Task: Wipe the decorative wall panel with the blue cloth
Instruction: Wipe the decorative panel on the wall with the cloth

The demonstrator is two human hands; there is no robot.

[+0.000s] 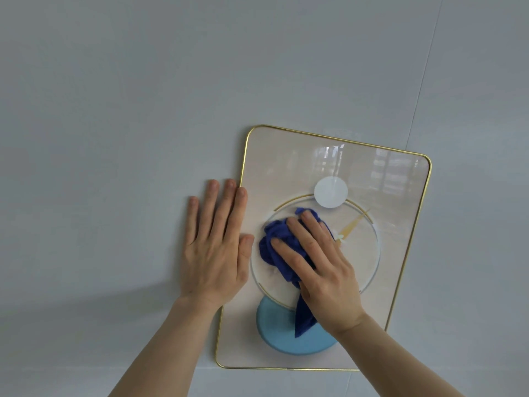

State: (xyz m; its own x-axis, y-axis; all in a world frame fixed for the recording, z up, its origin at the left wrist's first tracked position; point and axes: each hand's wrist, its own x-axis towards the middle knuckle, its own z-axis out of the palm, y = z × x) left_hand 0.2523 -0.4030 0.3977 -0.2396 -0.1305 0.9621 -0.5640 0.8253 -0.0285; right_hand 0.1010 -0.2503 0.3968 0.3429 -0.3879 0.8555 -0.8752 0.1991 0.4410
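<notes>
The decorative wall panel (286, 156) is a glossy cream rectangle with a thin gold rim, hanging on the wall at the right of centre. It carries a thin ring, a white disc, a light blue disc and gold pointers. My right hand (320, 270) presses a crumpled blue cloth (276, 239) flat against the panel inside the ring; a tail of the cloth hangs down over the light blue disc. My left hand (216, 242) lies flat with fingers apart on the wall, its thumb and forefinger touching the panel's left rim.
A plain pale grey wall (128, 110) surrounds the panel on all sides. A thin seam line (423, 81) runs diagonally down the wall toward the panel's upper right. Window reflections show in the panel's upper right area.
</notes>
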